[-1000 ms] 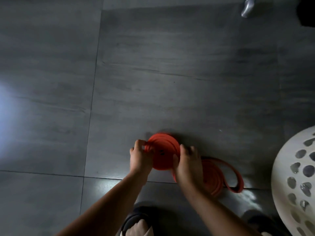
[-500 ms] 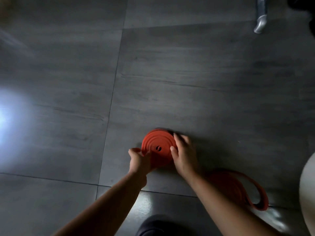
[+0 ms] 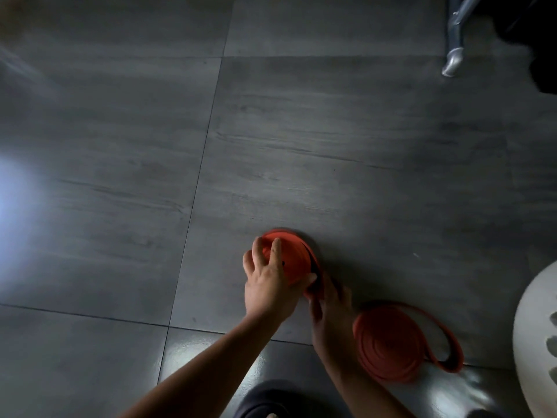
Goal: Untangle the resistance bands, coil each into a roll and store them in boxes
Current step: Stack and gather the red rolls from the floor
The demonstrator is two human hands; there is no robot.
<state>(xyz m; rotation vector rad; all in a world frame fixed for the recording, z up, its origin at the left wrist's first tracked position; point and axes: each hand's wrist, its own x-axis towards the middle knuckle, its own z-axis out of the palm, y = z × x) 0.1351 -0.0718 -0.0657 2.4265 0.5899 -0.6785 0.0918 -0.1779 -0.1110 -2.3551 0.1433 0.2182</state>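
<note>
Floor: dark grey tiles (image 3: pixel 120 176) with thin grout lines; a pale glare sits at the left edge.
Right edge: a white rounded object with dark oval cut-outs (image 3: pixel 536 342) is partly cut off by the frame and stands near the band's slack without touching it.
Top right: a silver metal leg (image 3: pixel 453 63) stands on the tiles beside a black shape (image 3: pixel 539 40) too dark to identify.
Bottom edge: dark footwear (image 3: pixel 271 402) lies between the two forearms.
In the way: the person's hands cover the near side of the roll, so its lower rim is hidden.
Resistance band (image 3: pixel 297 263): orange, flat and matte, partly wound into a tight round roll. The roll sits on the floor in the middle of the view, and its spiral layers are faintly visible.
Slack (image 3: pixel 388 348): the rest of the same band lies on the tiles to the right of the roll in loose flat rings, with one long loop trailing further right.
Left hand (image 3: pixel 268 282): fingers spread and fairly straight, laid over the face of the roll and pressing it, not wrapped round it.
Right hand (image 3: pixel 330 309): at the roll's lower right edge, fingers curled round the strand that leaves the roll. The light is dim, so finer detail is lost.
</note>
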